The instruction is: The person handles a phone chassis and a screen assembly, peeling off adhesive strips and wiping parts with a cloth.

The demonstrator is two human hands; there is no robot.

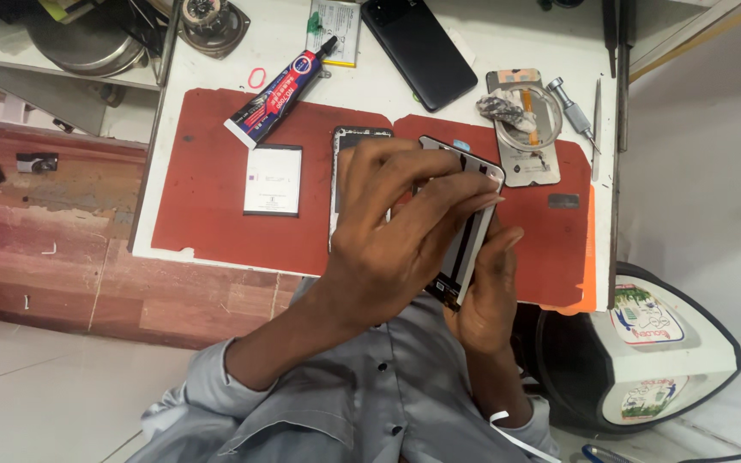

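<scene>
**Handling the screen panel**

Over the red mat (207,214), fingertips (492,182) of the left hand (396,231) pinch the panel's (465,249) upper corner; the right hand (490,291) cups its lower edge, fingers closed on it. Judged thin, light, rigid and brittle, with slick glass: grip by the edges only, avoiding flex. A battery (273,180) and glue tube (280,93) lie well apart.

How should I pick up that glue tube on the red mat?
Pinch the glue tube across its flat, wide lower body, coming from above. It lies on its side on the red mat, its narrow black nozzle pointing up-right, so the body gives the surest hold.
</scene>
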